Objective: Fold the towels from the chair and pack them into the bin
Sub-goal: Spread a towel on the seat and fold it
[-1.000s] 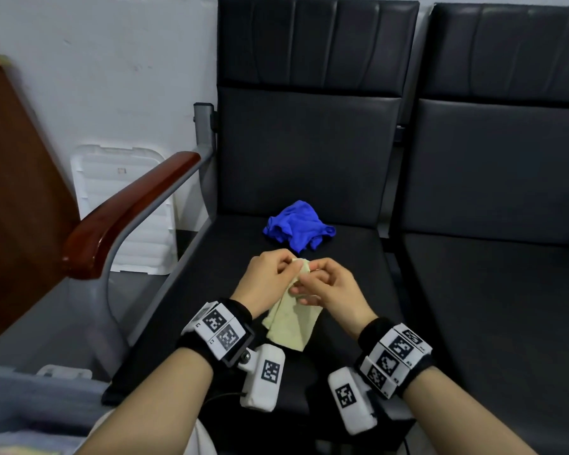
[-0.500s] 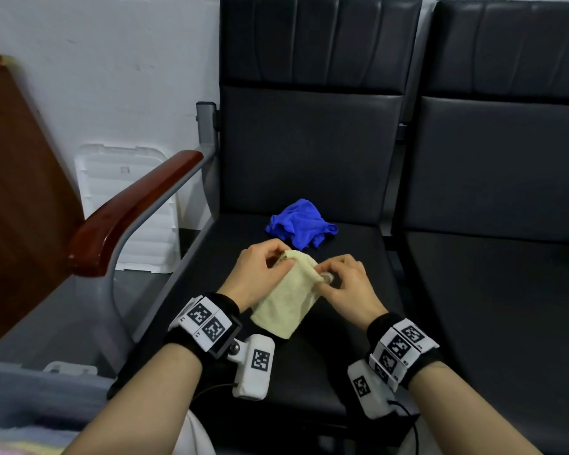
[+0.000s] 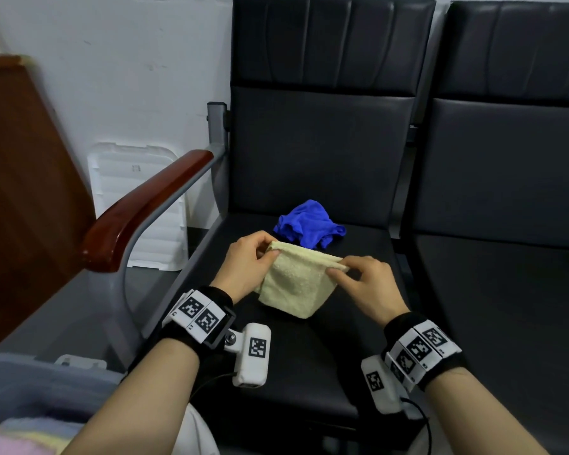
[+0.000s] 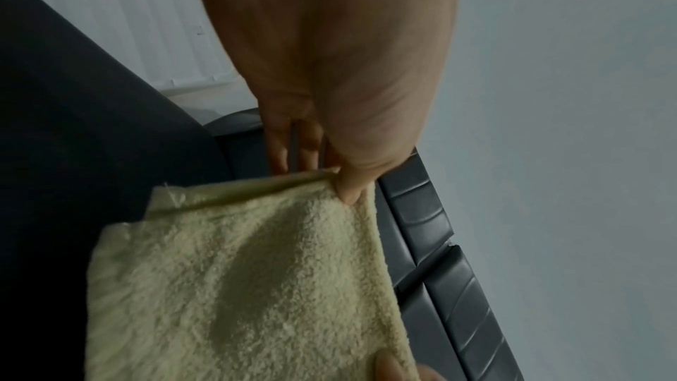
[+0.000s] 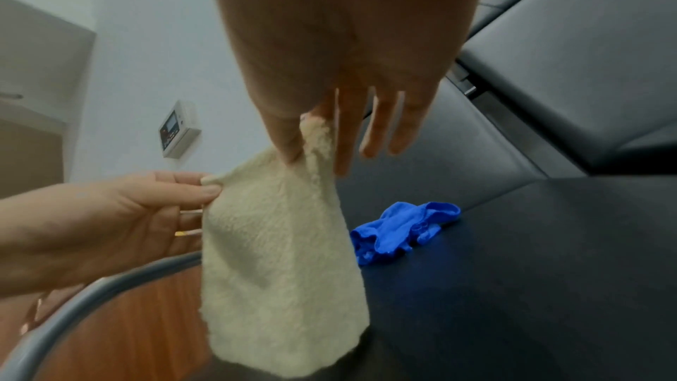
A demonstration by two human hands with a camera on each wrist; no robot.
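Note:
A pale yellow towel (image 3: pixel 296 284) hangs folded above the black chair seat (image 3: pixel 309 356), held by its top edge. My left hand (image 3: pixel 250 264) pinches the towel's left top corner, thumb in front. My right hand (image 3: pixel 365 284) pinches the right top corner. In the left wrist view the left thumb presses the yellow towel (image 4: pixel 249 286) at its corner. The right wrist view shows thumb and forefinger of my right hand (image 5: pixel 311 144) nipping the yellow towel (image 5: pixel 278 257). A crumpled blue towel (image 3: pixel 309 224) lies on the seat behind. The grey bin (image 3: pixel 40 385) at lower left holds folded towels.
A wooden armrest (image 3: pixel 138 211) on a grey metal frame runs along the seat's left side. A second black chair (image 3: pixel 506 257) adjoins on the right. A white plastic lid (image 3: pixel 138 198) leans on the wall, and a brown wooden panel (image 3: pixel 23 192) stands at left.
My hands have moved apart, stretching the yellow towel's top edge out wide; a second ago they were close together with the towel hanging narrow between them.

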